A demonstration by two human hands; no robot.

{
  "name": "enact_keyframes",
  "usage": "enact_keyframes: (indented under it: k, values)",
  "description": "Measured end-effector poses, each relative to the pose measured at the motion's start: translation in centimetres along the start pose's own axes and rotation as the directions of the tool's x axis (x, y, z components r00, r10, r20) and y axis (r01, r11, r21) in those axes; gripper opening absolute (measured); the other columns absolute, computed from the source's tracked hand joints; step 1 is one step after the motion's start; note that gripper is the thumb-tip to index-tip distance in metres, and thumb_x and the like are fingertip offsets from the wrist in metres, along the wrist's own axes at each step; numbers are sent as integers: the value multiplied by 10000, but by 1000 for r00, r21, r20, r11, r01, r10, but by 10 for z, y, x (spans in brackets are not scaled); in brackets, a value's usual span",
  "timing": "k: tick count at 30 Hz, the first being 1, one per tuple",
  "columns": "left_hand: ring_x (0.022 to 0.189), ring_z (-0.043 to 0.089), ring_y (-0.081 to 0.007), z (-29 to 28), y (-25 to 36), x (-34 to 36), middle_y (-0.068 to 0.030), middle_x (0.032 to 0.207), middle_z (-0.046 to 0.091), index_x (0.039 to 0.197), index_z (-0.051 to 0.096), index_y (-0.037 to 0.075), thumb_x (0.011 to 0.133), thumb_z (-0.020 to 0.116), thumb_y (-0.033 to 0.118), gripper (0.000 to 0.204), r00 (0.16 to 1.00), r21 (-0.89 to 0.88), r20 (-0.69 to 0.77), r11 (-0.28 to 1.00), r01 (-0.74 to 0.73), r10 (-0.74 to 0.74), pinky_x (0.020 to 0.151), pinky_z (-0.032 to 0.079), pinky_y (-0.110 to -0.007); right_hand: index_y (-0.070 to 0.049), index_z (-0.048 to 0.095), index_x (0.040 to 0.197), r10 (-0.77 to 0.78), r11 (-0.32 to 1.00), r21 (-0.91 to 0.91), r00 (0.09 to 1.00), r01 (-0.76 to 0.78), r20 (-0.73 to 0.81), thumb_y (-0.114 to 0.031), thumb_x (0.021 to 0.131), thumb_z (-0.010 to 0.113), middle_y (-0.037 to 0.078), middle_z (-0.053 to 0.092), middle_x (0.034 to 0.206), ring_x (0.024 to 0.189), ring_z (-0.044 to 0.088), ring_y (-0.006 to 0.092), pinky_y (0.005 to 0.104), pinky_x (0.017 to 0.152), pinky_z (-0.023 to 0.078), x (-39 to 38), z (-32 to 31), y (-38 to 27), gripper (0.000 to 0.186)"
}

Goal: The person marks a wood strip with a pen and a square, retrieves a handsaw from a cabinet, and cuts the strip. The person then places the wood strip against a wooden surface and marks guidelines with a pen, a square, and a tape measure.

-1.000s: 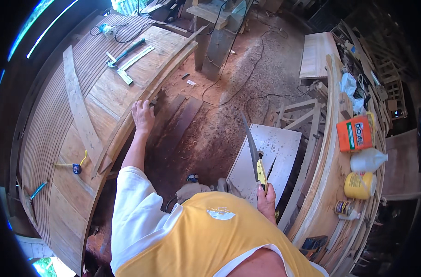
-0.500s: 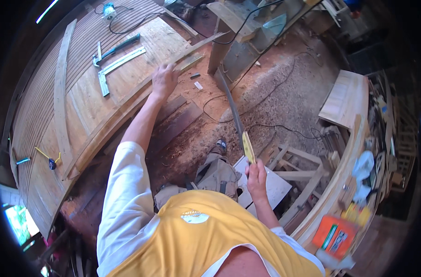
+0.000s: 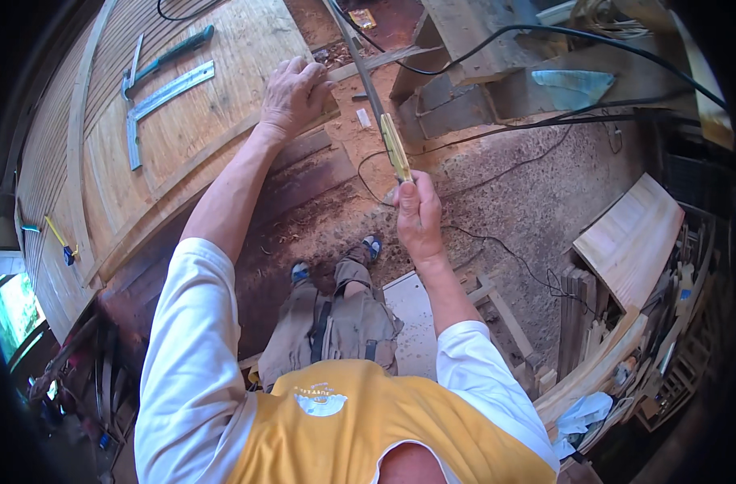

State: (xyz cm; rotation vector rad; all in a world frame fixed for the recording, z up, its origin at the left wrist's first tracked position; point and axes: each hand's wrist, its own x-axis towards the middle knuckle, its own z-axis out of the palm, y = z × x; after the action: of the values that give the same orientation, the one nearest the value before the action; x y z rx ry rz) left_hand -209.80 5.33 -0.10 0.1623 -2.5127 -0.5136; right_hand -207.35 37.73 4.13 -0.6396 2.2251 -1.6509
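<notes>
My right hand [image 3: 419, 211] is closed round the yellow handle [image 3: 395, 149] of a long, narrow-bladed hand tool [image 3: 363, 68]. Its dark blade points forward, seen nearly edge-on, so its exact kind is unclear. My left hand [image 3: 294, 95], fingers bent, is at the near right corner of a large wooden panel [image 3: 259, 40]. It grips a thin wooden strip [image 3: 388, 58] whose ragged end sticks out to the right; the fingers partly hide the grip. The blade passes just right of this hand and crosses the strip in view.
On the panel lie a hammer [image 3: 171, 58], a metal square [image 3: 168, 98] and a tape measure [image 3: 68, 254]. A black cable [image 3: 537, 28] crosses at the upper right, over wooden boxwork [image 3: 453, 109]. Scrap wood [image 3: 602, 363] is heaped at the right; a loose board [image 3: 633, 242] leans there.
My right hand has raised the bladed tool forward and left, bringing the blade beside my left hand and across the strip. The view has shifted with my head; my left hand stays at the panel edge.
</notes>
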Motion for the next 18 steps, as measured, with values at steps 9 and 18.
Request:
enact_keyframes:
  k: [9, 18]
  values:
    - [934, 613, -369, -15, -12, -21, -127, 930, 620, 927, 640, 86, 902, 751, 239, 190, 1000, -11, -2, 1000, 7, -7, 815, 493, -475, -6, 582, 1131, 43, 995, -93, 997, -38, 56, -436, 1107, 530, 199, 627, 853, 796, 635, 391, 461, 723, 500, -20, 17, 6, 434]
    - [932, 611, -348, 2, 10, -9, -88, 939, 627, 1061, 714, 138, 896, 755, 182, 176, 997, -55, -68, 998, 16, -20, 803, 506, -461, -8, 572, 1115, 123, 986, -131, 985, -107, 118, -407, 1106, 524, 234, 625, 883, 834, 609, 464, 511, 753, 476, -37, 6, 4, 402]
